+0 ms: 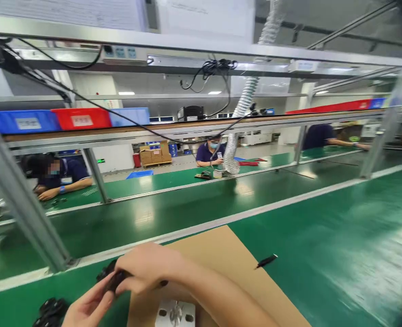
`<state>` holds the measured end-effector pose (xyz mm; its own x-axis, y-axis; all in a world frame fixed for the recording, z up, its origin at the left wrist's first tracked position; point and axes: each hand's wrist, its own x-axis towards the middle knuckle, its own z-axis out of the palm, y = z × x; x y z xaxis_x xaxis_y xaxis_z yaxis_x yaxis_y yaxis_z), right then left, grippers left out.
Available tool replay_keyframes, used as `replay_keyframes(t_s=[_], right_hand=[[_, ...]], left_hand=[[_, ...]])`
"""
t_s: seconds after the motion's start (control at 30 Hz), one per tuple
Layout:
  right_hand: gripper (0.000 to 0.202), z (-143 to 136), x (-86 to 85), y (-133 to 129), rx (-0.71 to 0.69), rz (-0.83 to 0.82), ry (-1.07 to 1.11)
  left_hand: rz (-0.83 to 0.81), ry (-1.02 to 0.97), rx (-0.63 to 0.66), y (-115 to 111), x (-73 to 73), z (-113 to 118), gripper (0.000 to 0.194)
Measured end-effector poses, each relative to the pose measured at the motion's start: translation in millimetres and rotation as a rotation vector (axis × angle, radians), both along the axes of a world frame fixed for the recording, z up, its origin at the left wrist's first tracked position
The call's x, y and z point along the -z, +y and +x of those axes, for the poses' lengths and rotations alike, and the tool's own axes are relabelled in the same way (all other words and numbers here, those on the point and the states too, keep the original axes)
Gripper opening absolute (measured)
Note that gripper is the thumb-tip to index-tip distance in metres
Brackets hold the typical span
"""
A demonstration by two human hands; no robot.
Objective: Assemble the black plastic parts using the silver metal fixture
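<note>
Low in the head view, my left hand (89, 305) and my right hand (149, 269) meet over the left edge of a brown cardboard sheet (217, 254). Between their fingertips is a small dark part (113, 282), partly covered and blurred, its exact kind unclear. Both hands are closed on it. Just behind them lie black round parts (104, 270), mostly hidden. More black knob-like parts (51, 311) are heaped left of my left hand. Below my right forearm, a silver metal block (176, 314) with holes and a shiny round centre sits on the cardboard.
A black pen (266, 261) lies at the cardboard's right edge on the green bench (323, 254). Metal posts (40, 204) and a shelf with blue and red bins (81, 119) stand ahead. A flexible duct (246, 97) hangs beyond. Co-workers (210, 152) sit across.
</note>
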<state>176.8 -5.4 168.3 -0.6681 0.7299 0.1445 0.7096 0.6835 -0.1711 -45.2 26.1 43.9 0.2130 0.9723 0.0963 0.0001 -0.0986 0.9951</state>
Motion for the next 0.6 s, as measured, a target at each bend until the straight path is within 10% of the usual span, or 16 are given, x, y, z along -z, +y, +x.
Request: replay_keyframes(t_s=[0.6], right_hand=[[0.022,-13,30.0,14,0.189,-0.080,0.412]], left_hand=[[0.592,0.231,-0.249,1,12.7,-1,0.050]])
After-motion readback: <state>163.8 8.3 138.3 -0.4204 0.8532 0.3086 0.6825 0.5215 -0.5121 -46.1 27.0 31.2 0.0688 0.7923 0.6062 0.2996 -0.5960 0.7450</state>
